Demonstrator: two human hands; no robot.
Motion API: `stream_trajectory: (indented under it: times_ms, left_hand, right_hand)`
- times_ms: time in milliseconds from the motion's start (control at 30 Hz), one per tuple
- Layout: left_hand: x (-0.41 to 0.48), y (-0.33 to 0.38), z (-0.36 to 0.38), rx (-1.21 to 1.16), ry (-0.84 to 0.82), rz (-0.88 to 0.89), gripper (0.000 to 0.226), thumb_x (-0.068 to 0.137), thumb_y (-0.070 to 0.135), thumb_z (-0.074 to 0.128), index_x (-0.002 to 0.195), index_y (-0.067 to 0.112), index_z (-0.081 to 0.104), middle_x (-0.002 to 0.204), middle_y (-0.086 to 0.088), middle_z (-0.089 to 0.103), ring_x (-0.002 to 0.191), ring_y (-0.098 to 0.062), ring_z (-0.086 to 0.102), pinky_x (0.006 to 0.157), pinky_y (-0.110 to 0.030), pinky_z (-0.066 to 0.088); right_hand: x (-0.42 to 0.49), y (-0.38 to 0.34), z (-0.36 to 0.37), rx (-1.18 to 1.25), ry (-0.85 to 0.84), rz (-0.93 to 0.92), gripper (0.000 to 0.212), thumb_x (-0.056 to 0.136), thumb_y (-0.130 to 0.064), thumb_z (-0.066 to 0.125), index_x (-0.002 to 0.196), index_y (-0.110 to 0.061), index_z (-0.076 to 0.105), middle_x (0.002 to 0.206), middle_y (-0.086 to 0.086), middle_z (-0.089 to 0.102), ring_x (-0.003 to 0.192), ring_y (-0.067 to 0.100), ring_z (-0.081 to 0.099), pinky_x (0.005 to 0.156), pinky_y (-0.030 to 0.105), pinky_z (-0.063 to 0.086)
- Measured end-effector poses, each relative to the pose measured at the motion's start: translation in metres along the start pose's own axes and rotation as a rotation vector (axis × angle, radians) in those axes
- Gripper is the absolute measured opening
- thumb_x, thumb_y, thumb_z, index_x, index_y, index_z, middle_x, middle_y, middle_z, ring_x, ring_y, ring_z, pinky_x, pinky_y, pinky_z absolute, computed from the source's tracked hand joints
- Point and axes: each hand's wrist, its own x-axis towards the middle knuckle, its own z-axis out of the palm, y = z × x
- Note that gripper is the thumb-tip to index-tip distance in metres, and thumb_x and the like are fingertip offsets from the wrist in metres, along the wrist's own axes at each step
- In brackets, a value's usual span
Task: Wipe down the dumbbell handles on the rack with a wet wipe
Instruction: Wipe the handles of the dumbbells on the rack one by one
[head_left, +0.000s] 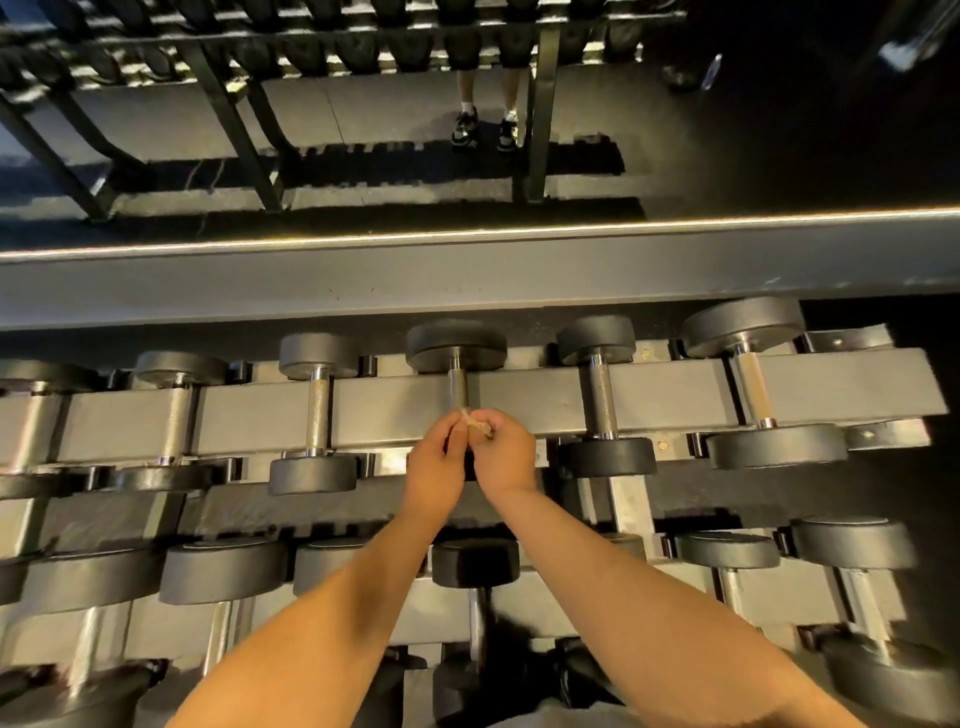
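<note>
While both hands (434, 467) (506, 457) pinch the wipe (475, 423), it touches the handle (458, 387).

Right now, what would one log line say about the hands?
left hand: pinches wet wipe | right hand: pinches same wipe | place: near end of dumbbell handle on rack

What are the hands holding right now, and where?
Left hand and right hand both pinch the small wet wipe, one at each side, at the dumbbell handle.
</note>
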Motion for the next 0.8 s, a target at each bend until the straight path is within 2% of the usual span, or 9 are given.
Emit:
stream_trajectory:
  times_ms: [67, 200, 333, 400, 433, 500, 633, 700, 800]
  left_hand:
    - [-0.016, -0.006, -0.003, -0.02, -0.003, 0.049, 0.026, 0.108, 0.026, 0.046, 0.123, 0.033, 0.066, 0.115, 0.011, 0.067, 0.106, 0.005, 0.059, 0.098, -0.021, 0.047]
    - [-0.044, -0.028, -0.003, 0.073, -0.034, 0.112, 0.032, 0.106, 0.026, 0.051, 0.135, 0.021, 0.064, 0.136, 0.001, 0.062, 0.129, -0.011, 0.052, 0.112, -0.033, 0.04]
    - [-0.086, -0.04, -0.004, -0.018, -0.139, 0.049, 0.028, 0.104, 0.023, 0.054, 0.131, 0.031, 0.06, 0.12, 0.016, 0.065, 0.111, 0.008, 0.059, 0.091, -0.006, 0.043]
    - [-0.103, -0.054, -0.001, -0.034, -0.109, 0.007, 0.024, 0.104, 0.021, 0.055, 0.126, 0.029, 0.062, 0.112, 0.019, 0.064, 0.102, 0.016, 0.059, 0.081, 0.0, 0.042]
    - [-0.11, -0.061, 0.001, -0.028, -0.076, -0.014, 0.022, 0.103, 0.019, 0.056, 0.123, 0.027, 0.064, 0.108, 0.017, 0.065, 0.1, 0.012, 0.061, 0.078, 0.001, 0.042]
    - [-0.123, -0.075, 0.007, -0.001, -0.028, -0.06, 0.02, 0.103, 0.019, 0.056, 0.118, 0.023, 0.069, 0.103, 0.014, 0.068, 0.099, 0.001, 0.064, 0.074, 0.0, 0.043]
    - [-0.144, -0.106, 0.018, 0.053, 0.043, -0.14, 0.018, 0.104, 0.021, 0.054, 0.108, 0.019, 0.072, 0.098, 0.009, 0.069, 0.091, -0.004, 0.063, 0.067, -0.002, 0.041]
    - [-0.153, -0.122, 0.023, 0.083, 0.047, -0.188, 0.02, 0.104, 0.027, 0.054, 0.097, 0.02, 0.071, 0.092, 0.004, 0.069, 0.086, -0.009, 0.063, 0.067, -0.011, 0.042]
    - [-0.166, -0.151, 0.034, 0.151, 0.04, -0.267, 0.041, 0.105, 0.038, 0.051, 0.069, 0.02, 0.061, 0.067, 0.004, 0.06, 0.068, -0.016, 0.055, 0.064, -0.029, 0.041]
  right_hand:
    - [-0.018, 0.007, -0.003, 0.052, 0.009, -0.038, 0.017, 0.098, -0.011, 0.059, 0.1, -0.02, 0.073, 0.096, 0.0, 0.071, 0.09, 0.011, 0.065, 0.078, 0.018, 0.052]
    - [-0.051, 0.031, -0.004, 0.055, 0.066, -0.009, 0.018, 0.098, -0.016, 0.059, 0.109, -0.02, 0.074, 0.108, 0.001, 0.066, 0.099, 0.011, 0.064, 0.093, 0.032, 0.054]
    - [-0.088, 0.054, -0.011, 0.121, 0.04, 0.119, 0.02, 0.1, -0.018, 0.056, 0.109, -0.023, 0.073, 0.109, -0.002, 0.068, 0.102, 0.011, 0.064, 0.097, 0.037, 0.053]
    - [-0.106, 0.067, -0.011, 0.137, -0.003, 0.181, 0.019, 0.101, -0.02, 0.056, 0.106, -0.028, 0.072, 0.103, -0.006, 0.071, 0.099, 0.011, 0.066, 0.094, 0.038, 0.055]
    - [-0.114, 0.072, -0.009, 0.146, 0.0, 0.212, 0.018, 0.101, -0.021, 0.056, 0.105, -0.03, 0.071, 0.102, -0.007, 0.071, 0.099, 0.011, 0.066, 0.094, 0.039, 0.056]
    - [-0.127, 0.087, -0.007, 0.187, 0.01, 0.273, 0.013, 0.099, -0.022, 0.06, 0.104, -0.03, 0.069, 0.102, -0.005, 0.071, 0.098, 0.014, 0.068, 0.093, 0.04, 0.058]
    - [-0.15, 0.123, -0.01, 0.252, -0.087, 0.347, 0.017, 0.094, -0.017, 0.067, 0.11, -0.023, 0.066, 0.106, 0.001, 0.071, 0.1, 0.016, 0.068, 0.088, 0.033, 0.059]
    - [-0.158, 0.142, -0.012, 0.25, -0.085, 0.382, 0.019, 0.095, -0.01, 0.065, 0.112, -0.018, 0.066, 0.106, 0.004, 0.071, 0.098, 0.017, 0.068, 0.082, 0.027, 0.059]
    - [-0.167, 0.172, -0.009, 0.207, -0.023, 0.435, 0.016, 0.096, -0.004, 0.061, 0.107, -0.015, 0.065, 0.103, 0.009, 0.069, 0.086, 0.017, 0.067, 0.076, 0.029, 0.059]
